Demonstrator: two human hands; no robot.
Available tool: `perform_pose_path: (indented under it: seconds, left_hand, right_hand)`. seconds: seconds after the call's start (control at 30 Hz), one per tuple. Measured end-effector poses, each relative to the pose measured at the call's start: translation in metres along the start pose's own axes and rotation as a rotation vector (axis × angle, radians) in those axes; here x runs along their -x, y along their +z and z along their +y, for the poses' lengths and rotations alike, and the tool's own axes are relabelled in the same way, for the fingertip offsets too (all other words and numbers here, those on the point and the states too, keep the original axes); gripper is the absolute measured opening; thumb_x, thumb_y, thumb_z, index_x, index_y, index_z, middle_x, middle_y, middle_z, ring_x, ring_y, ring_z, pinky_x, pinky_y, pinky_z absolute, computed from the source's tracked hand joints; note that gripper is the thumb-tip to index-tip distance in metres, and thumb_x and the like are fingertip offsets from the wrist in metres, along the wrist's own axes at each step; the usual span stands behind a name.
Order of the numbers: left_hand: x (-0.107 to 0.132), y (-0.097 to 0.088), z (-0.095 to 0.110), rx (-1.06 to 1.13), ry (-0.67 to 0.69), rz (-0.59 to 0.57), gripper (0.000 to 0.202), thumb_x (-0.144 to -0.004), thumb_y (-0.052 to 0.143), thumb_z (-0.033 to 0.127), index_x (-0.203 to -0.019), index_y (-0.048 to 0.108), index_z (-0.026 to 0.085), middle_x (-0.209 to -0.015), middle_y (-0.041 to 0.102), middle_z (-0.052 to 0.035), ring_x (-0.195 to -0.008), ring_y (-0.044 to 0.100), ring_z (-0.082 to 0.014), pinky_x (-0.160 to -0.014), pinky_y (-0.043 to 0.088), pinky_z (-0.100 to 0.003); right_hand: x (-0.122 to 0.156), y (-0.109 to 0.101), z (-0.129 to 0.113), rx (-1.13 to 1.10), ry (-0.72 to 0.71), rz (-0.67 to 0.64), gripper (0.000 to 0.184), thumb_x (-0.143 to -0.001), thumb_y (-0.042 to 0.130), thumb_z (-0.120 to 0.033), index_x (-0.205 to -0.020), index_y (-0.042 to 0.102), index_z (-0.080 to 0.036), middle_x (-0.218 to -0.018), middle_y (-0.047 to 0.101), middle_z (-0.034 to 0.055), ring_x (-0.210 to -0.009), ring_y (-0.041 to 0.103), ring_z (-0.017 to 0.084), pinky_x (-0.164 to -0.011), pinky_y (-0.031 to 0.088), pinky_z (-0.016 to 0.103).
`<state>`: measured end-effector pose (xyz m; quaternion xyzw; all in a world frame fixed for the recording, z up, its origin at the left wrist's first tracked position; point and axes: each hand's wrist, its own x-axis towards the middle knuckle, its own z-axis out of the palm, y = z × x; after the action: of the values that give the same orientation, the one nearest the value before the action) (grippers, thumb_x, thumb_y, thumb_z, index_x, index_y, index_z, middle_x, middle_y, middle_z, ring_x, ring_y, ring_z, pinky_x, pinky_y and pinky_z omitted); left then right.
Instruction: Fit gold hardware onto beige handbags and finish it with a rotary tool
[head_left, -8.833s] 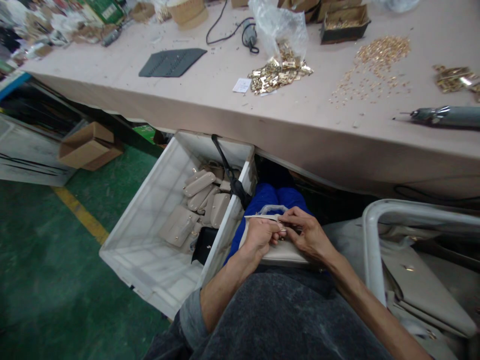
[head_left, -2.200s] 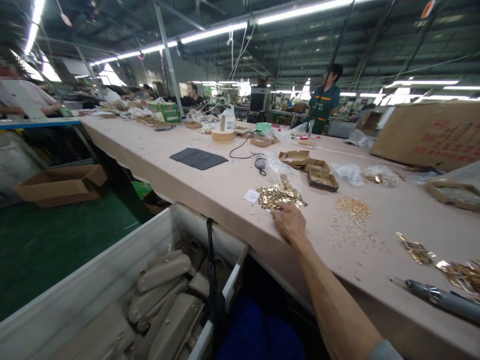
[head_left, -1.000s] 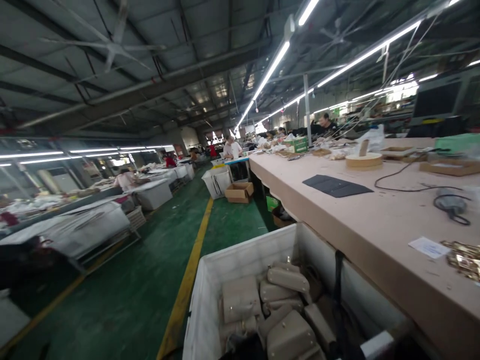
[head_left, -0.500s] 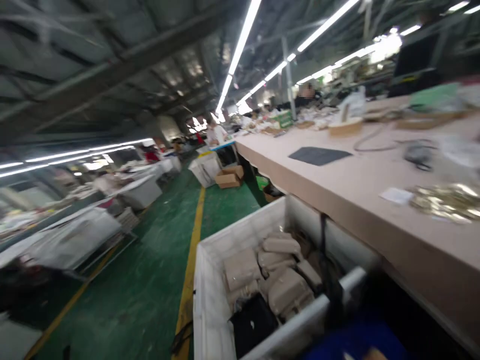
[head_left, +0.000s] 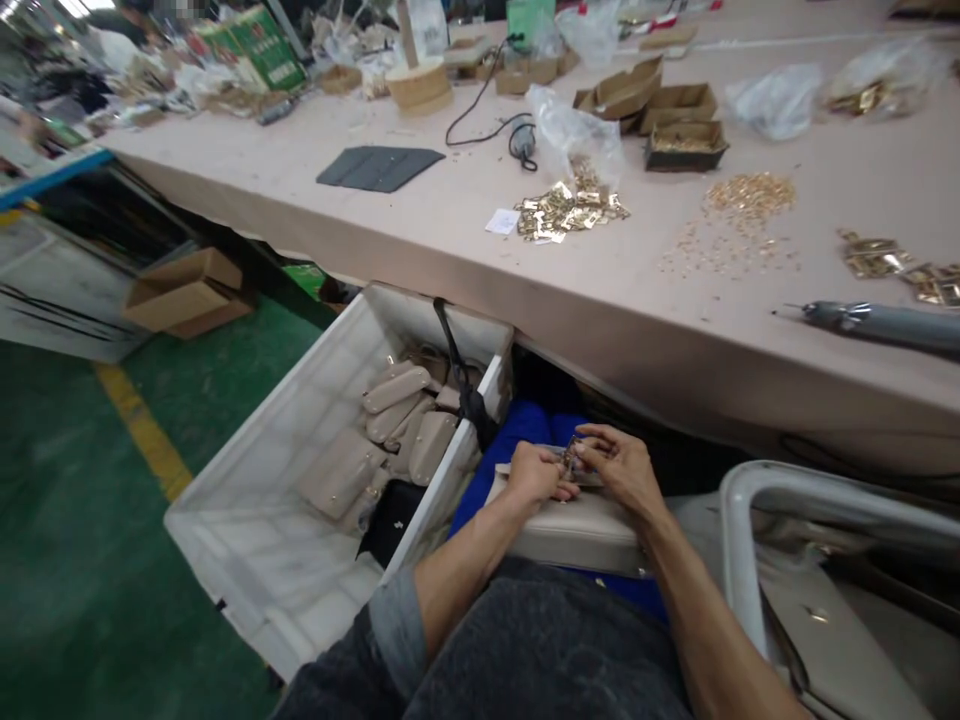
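On my lap lies a beige handbag (head_left: 574, 532), over blue cloth. Above its upper edge, my left hand (head_left: 534, 474) is closed, with its fingertips at a small metal clasp (head_left: 570, 456). My right hand (head_left: 619, 468) pinches the same clasp from the other side, thumb and fingers bent together. Fingers partly hide the clasp, so its exact shape is unclear. Left of my legs stands a white plastic bin (head_left: 277, 430) holding several beige bags (head_left: 409, 400) and a black pouch (head_left: 391, 520).
Gold metal fittings (head_left: 559, 215), small loose gold parts (head_left: 750, 200) and a grey electric screwdriver (head_left: 885, 325) lie on the long table (head_left: 420, 235). A white-framed container (head_left: 739, 540) with beige bags stands at my right. A cardboard box (head_left: 187, 290) sits on the green floor.
My view has swung right and down, from the aisle to my lap and the table. Both hands, the handbag and the clasp now show clearly.
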<state>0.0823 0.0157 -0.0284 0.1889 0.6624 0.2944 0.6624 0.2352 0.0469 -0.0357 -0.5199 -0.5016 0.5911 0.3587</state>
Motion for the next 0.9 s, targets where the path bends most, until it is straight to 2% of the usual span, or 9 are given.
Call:
perform_pose_path:
  seconds: [0.13, 0.27, 0.43, 0.57, 0.9]
  left_hand:
    - [-0.0011, 0.0024, -0.0016, 0.013, 0.024, 0.004, 0.019, -0.091, 0.061, 0.002, -0.078, 0.075, 0.004, -0.064, 0.072, -0.0095, -0.055, 0.072, -0.0167, -0.050, 0.057, -0.021]
    - [-0.0041, 0.0017, -0.0048, 0.021, 0.020, -0.010, 0.018, -0.092, 0.062, 0.004, -0.079, 0.074, 0.005, -0.065, 0.073, -0.0097, -0.056, 0.073, -0.0170, -0.051, 0.059, -0.022]
    - [-0.0038, -0.0011, -0.0047, 0.014, 0.035, -0.022, 0.018, -0.092, 0.065, 0.009, -0.077, 0.073, 0.005, -0.069, 0.074, -0.0114, -0.055, 0.072, -0.0166, -0.051, 0.059, -0.023]
    - [-0.0020, -0.0017, -0.0042, 0.012, 0.053, -0.041, 0.018, -0.092, 0.068, 0.014, -0.079, 0.075, 0.004, -0.073, 0.076, -0.0131, -0.055, 0.072, -0.0161, -0.051, 0.059, -0.023]
    - [0.0050, -0.0016, 0.0020, 0.014, 0.039, -0.065, 0.016, -0.090, 0.071, 0.015, -0.079, 0.076, 0.003, -0.066, 0.073, -0.0111, -0.057, 0.072, -0.0160, -0.053, 0.059, -0.021]
  right_hand:
    - [0.0010, -0.0014, 0.0053, 0.083, 0.001, -0.014, 0.034, -0.082, 0.076, -0.045, -0.098, 0.078, -0.014, -0.081, 0.074, 0.0077, -0.068, 0.067, 0.020, -0.066, 0.054, 0.031]
    - [0.0029, -0.0020, 0.0036, 0.101, 0.024, -0.065, 0.032, -0.082, 0.075, -0.046, -0.090, 0.078, -0.015, -0.076, 0.073, 0.0063, -0.068, 0.066, 0.021, -0.065, 0.053, 0.030]
    - [0.0045, 0.0012, -0.0011, 0.143, 0.053, -0.114, 0.030, -0.081, 0.074, -0.045, -0.090, 0.079, -0.017, -0.080, 0.075, 0.0071, -0.073, 0.069, 0.023, -0.068, 0.054, 0.031]
    - [0.0045, 0.0022, -0.0007, 0.218, 0.044, -0.084, 0.029, -0.080, 0.073, -0.043, -0.089, 0.081, -0.016, -0.080, 0.076, 0.0075, -0.072, 0.068, 0.022, -0.068, 0.052, 0.031]
    - [0.0050, 0.0027, 0.0002, 0.230, 0.061, -0.029, 0.029, -0.078, 0.073, -0.042, -0.088, 0.082, -0.017, -0.084, 0.077, 0.0094, -0.073, 0.070, 0.023, -0.065, 0.055, 0.030]
